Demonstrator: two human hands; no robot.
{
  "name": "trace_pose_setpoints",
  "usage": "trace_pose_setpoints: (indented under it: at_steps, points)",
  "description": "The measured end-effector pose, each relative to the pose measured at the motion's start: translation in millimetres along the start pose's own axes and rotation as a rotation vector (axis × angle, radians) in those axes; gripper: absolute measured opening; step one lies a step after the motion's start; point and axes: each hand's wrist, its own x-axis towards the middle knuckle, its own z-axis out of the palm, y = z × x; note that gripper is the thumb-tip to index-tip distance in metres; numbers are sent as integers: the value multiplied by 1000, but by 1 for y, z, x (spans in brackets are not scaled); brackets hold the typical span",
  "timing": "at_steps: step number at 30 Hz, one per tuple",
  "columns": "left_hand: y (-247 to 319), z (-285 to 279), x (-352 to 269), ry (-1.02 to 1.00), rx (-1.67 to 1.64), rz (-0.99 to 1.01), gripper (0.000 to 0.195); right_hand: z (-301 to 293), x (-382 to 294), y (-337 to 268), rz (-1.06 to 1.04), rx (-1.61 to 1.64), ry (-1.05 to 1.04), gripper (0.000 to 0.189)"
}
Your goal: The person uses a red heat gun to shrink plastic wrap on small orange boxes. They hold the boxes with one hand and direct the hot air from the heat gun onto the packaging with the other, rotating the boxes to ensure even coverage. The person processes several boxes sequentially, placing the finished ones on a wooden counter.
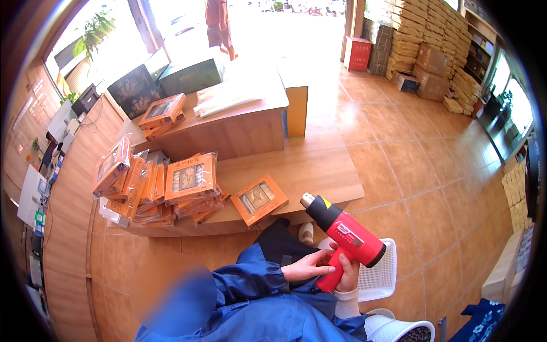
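A red and black heat gun point(348, 235) lies across my lap area, its metal nozzle pointing up and left. My right hand point(349, 273) is closed around its handle. Against the handle's left side rest the fingers of my left hand point(310, 265), partly behind the gun, so whether they grip it is unclear. In front of me, a single orange window box point(259, 200) sits at the edge of the low wooden table point(316, 171). Left of it, a heap of orange boxes in clear film point(191, 177) is stacked on the same table.
A white plastic basket point(386, 286) stands beside me on the tiled floor, near a white bucket point(380, 327) with dark contents. More orange boxes point(160, 111) lie on the raised wooden shelf point(239, 141). Outside the doorway a person point(218, 25) stands. Cartons point(431, 81) are stacked at the far right.
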Motion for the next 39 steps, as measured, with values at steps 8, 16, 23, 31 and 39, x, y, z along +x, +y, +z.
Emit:
trace_pose_setpoints:
  at_steps: [8,16,23,31,39]
  points:
    - [15,0,-3,73,-308,-16,63,9,1,8,26,14,26,36]
    - [8,7,-6,269,-201,85,54,-1,9,23,94,-81,18,42]
    - [22,5,-10,336,-169,40,52,-34,-3,8,73,25,-97,66]
    - [25,6,-13,346,-131,6,49,-26,10,-54,-218,-237,-113,78]
    - [28,13,-15,311,-125,2,54,-18,13,-59,-212,-242,-150,72]
